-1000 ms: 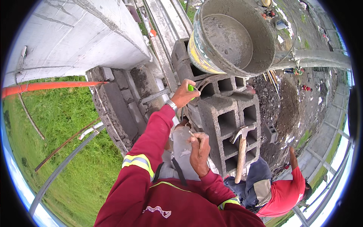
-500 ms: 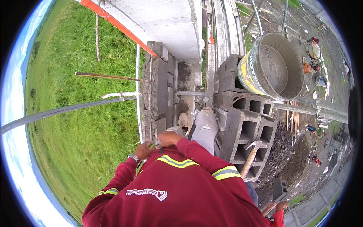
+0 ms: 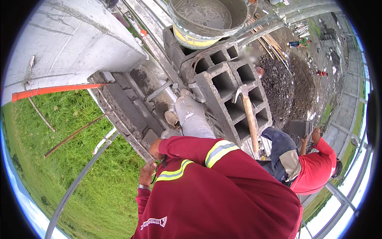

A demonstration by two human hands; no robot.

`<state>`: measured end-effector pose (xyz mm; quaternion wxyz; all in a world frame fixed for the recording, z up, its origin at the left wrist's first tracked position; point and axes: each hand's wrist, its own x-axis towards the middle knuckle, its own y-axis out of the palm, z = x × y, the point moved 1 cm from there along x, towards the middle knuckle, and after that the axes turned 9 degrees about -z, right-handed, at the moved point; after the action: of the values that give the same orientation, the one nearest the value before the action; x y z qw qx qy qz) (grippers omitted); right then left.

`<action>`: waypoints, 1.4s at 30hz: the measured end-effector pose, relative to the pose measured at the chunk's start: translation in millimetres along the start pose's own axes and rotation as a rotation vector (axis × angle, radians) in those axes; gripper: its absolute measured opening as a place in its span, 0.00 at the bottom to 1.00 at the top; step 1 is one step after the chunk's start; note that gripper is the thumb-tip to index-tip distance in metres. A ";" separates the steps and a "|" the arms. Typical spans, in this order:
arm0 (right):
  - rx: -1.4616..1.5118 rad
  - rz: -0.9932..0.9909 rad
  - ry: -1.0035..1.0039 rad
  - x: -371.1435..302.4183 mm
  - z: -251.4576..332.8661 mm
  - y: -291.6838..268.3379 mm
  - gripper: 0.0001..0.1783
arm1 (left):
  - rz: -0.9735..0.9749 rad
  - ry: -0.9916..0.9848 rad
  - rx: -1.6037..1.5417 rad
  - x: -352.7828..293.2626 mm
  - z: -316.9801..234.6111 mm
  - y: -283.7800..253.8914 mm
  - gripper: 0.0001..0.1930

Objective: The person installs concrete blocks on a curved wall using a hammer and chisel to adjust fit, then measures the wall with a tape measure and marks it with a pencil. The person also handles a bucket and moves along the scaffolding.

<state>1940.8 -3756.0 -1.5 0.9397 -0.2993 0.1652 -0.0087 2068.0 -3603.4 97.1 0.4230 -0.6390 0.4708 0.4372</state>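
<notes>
Both hands are close together in front of my waist, beside the low concrete block wall [image 3: 123, 104]. My left hand [image 3: 147, 173], with a watch at its wrist, has its fingers curled next to a thin dark strap. Just ahead of it my right hand [image 3: 154, 149] is closed, its fingers partly hidden; what either hand grips does not show. To the right stand hollow concrete blocks [image 3: 217, 99], with a claw hammer [image 3: 250, 115] lying on them. A bucket [image 3: 195, 38] of wet mortar stands on the blocks behind.
A co-worker in a red shirt [image 3: 316, 169] bends at the right, hands at a concrete block [image 3: 299, 128]. A grey wall [image 3: 79, 44] rises ahead. Grass [image 3: 75, 175] lies below on the left, crossed by a metal pipe [image 3: 75, 187]. Scaffold pipes [image 3: 286, 18] run at the far right.
My view has turned to the right, bringing the co-worker and the block fully into sight. My hands were touching each other; now they are slightly apart, the left one nearer to me.
</notes>
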 end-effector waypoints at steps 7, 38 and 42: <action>-0.046 -0.383 -0.129 15.6 9.1 1.2 0.12 | 0.082 0.341 -0.022 8.0 -15.8 12.9 0.26; 0.628 -0.647 0.434 -193.3 14.9 -195.6 0.06 | 0.072 1.196 0.413 -25.8 -207.2 127.8 0.27; 0.878 -0.881 0.624 -233.6 28.8 -206.0 0.08 | 0.330 1.290 0.290 -20.0 -234.1 175.3 0.27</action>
<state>1746.1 -3882.0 208.4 0.7914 0.0857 0.2719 -0.5407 1931.7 -3856.4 154.5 0.0668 -0.6284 0.7740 -0.0397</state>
